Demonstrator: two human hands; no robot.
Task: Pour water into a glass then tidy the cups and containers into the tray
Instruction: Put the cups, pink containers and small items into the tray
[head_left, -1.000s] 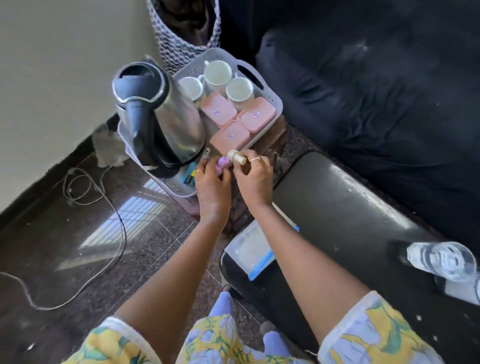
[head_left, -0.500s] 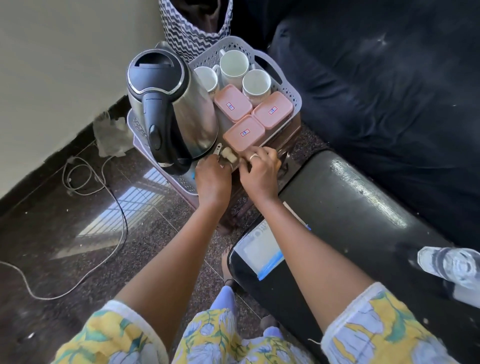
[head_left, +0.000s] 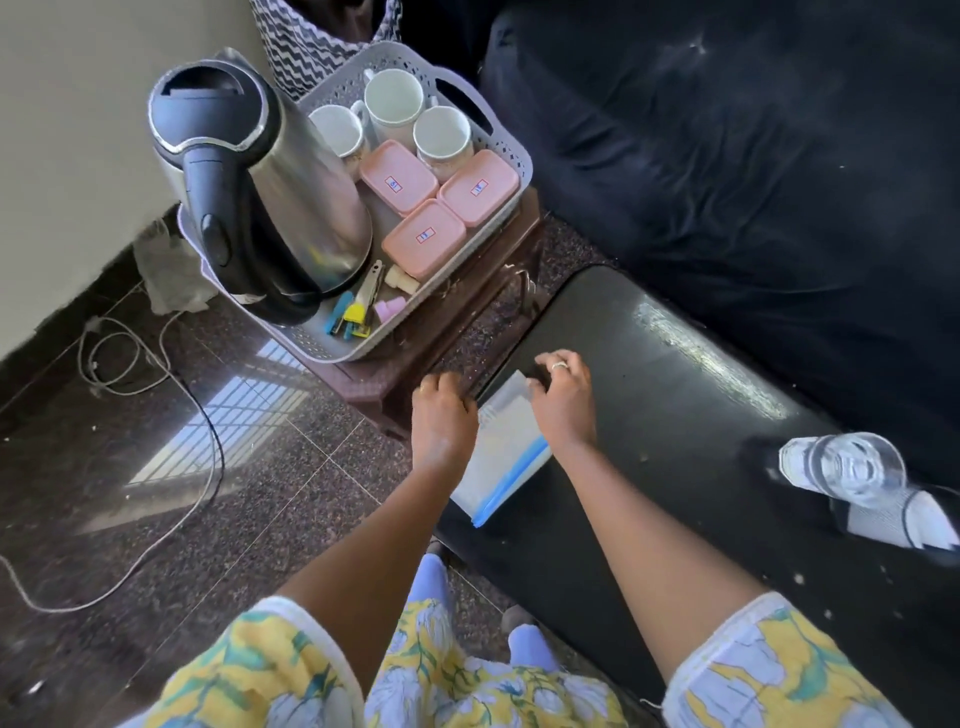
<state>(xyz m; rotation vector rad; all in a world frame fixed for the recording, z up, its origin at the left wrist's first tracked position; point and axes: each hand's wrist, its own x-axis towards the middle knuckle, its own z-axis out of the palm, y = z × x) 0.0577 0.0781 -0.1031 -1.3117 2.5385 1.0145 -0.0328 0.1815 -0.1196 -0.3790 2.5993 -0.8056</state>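
A grey perforated plastic tray (head_left: 511, 156) sits on a dark brown stool (head_left: 462, 332). In it stand a shiny steel kettle (head_left: 291, 197) with a black handle and lid, three white round cups (head_left: 393, 98) at the far end, and three pink rounded-rectangle containers (head_left: 423, 236) with small labels on their lids. Along the near rim lie small items (head_left: 363, 306), blue, yellow, pink and cream; what they are is hard to tell. The left hand (head_left: 441, 415) is loosely curled, empty, just beside a flat translucent pouch (head_left: 501, 457) with a blue edge. The right hand (head_left: 563, 395), with a ring, rests fingers on the pouch's far corner; whether it pinches it cannot be told. The pouch lies on a glossy black bench (head_left: 675, 415). A clear glass (head_left: 847, 467) stands at the bench's right, its base blurred, well apart from the tray
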